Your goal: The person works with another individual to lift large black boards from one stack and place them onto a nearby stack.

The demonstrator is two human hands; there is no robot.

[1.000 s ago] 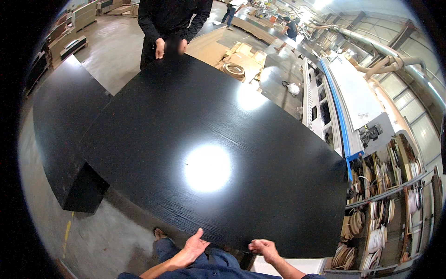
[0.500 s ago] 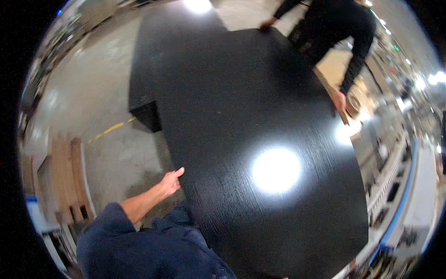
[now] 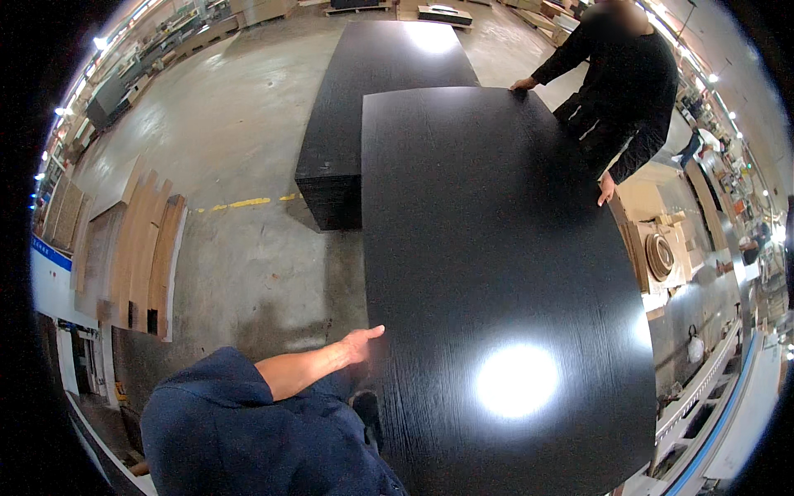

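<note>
A large black wood-grain panel [image 3: 496, 231] stretches away from me, with a bright lamp reflection on its near half. My left hand [image 3: 359, 344] is closed on its left edge, thumb on top and fingers hidden beneath. My right hand is not in view. On the far right side, a co-worker [image 3: 633, 83] in black has both hands on the same panel, one at the far corner and one along the right edge. Behind and left of the panel stands a stack of similar black boards [image 3: 356, 112], partly covered by it.
Brown wooden boards [image 3: 141, 248] stand at the left, near a blue-and-white machine part [image 3: 56, 281]. Cardboard with a coiled brown roll [image 3: 659, 255] lies beyond the panel's right edge. A long machine rail with a blue strip [image 3: 719, 413] runs along the lower right. A yellow line [image 3: 248, 202] marks the floor.
The panel has shifted rightward in view relative to the black stack, so more of the stack and floor shows. My left hand keeps its hold; the co-worker still holds the far side.
</note>
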